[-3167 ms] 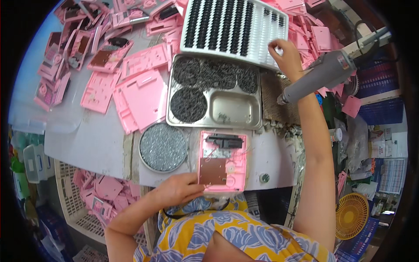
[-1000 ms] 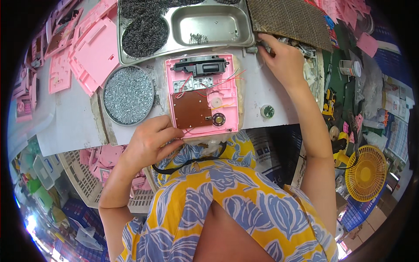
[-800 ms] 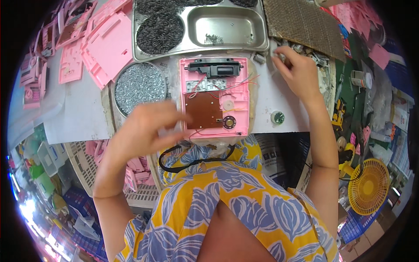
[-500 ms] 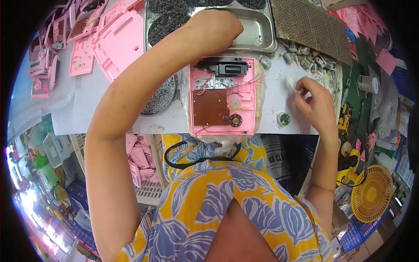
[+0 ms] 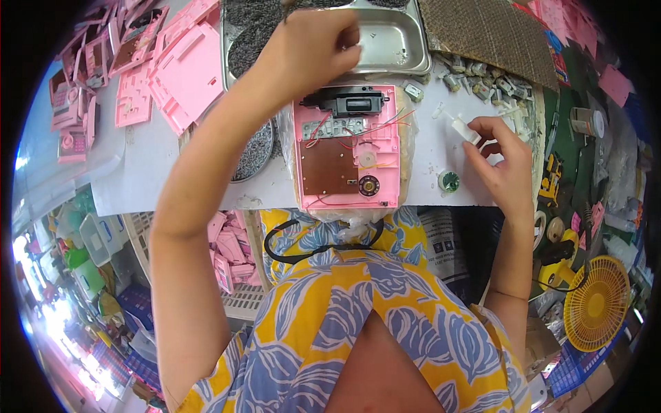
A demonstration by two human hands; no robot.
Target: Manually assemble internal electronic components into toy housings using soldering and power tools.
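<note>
My left hand [image 5: 313, 51] is over the near edge of the metal tray [image 5: 421, 48], fingers curled in; whether they hold something I cannot make out. Between my arms lies a pink plastic casing [image 5: 390, 155], open side up. In it are a black mechanism [image 5: 358, 103], a brown circuit board [image 5: 329, 168], a small round speaker [image 5: 369, 186] and thin red, white and yellow wires. To its right, my right hand [image 5: 506, 162] pinches a small white plastic piece [image 5: 466, 131] between thumb and finger, just above the white tabletop.
Dark screws [image 5: 261, 45] heap in the tray's left part; a round dish [image 5: 255, 155] holds more. Small motors [image 5: 482, 84] lie beside corrugated cardboard [image 5: 482, 34]. Near my right hand stands a small round green-topped container [image 5: 449, 182]. Pink casings [image 5: 186, 72] pile up at the left.
My left hand has shifted left and turned, its fingers drawn back from the tray's empty compartment. My right hand now shows the white piece clearly between its fingertips.
</note>
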